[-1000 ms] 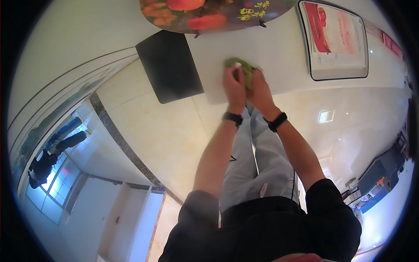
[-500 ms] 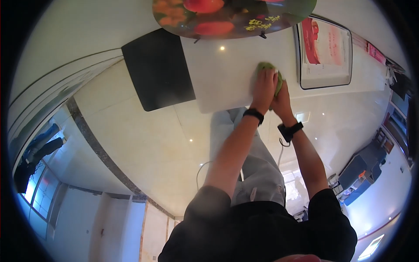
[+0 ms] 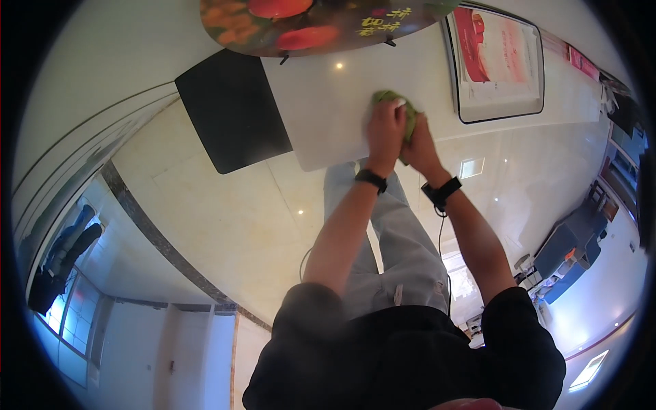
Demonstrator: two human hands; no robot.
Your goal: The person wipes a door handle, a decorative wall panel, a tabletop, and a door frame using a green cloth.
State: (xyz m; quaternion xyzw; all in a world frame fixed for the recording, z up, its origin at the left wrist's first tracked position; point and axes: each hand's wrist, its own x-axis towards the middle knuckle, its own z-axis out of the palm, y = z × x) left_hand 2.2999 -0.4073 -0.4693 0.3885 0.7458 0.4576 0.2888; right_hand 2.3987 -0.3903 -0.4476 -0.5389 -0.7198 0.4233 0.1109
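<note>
Both of my hands are closed on a green cloth (image 3: 387,96), bunched up near the right end of a white tabletop (image 3: 318,119). My left hand (image 3: 386,133) lies over the cloth with its fingers bent, and a bit of something white shows by its fingertips. Against the cloth's right side is my right hand (image 3: 424,147); its fingers are largely hidden. The cloth appears to rest on the white surface, though its underside cannot be seen. Each wrist wears a black band.
A black rectangular panel (image 3: 236,113) adjoins the tabletop's left. Behind stands an oval fruit-patterned board (image 3: 273,27) on small dark feet. A dark-rimmed tray (image 3: 492,109) holding papers lies to the right. Cables hang by my legs, and a grey-blue sofa-like piece (image 3: 564,242) stands at far right.
My hands and the green cloth have shifted slightly left, a little farther from the tray. The whole view has also shifted, and my legs look farther apart.
</note>
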